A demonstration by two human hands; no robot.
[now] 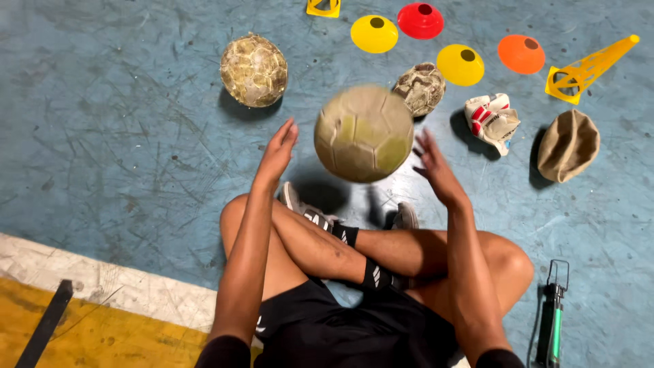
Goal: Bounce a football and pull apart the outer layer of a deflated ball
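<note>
A worn tan and yellow-green ball [363, 133] hangs in the air between my two hands, blurred and touching neither. My left hand [278, 153] is open to the left of it, fingers pointing up. My right hand [436, 170] is open to the right of it, fingers spread. I sit cross-legged on a blue floor [122, 136], with my crossed legs [354, 249] below the ball.
A worn round ball [253, 69] lies at the far left, a smaller crumpled ball [420, 87] behind the airborne one. Flat cones, yellow [374, 33], red [420, 20], yellow [460, 65], orange [521, 54], line the back. A deflated red-white ball [492, 120], a flat tan ball [568, 145], a tipped yellow cone [589, 68] and a hand pump [552, 320] lie right.
</note>
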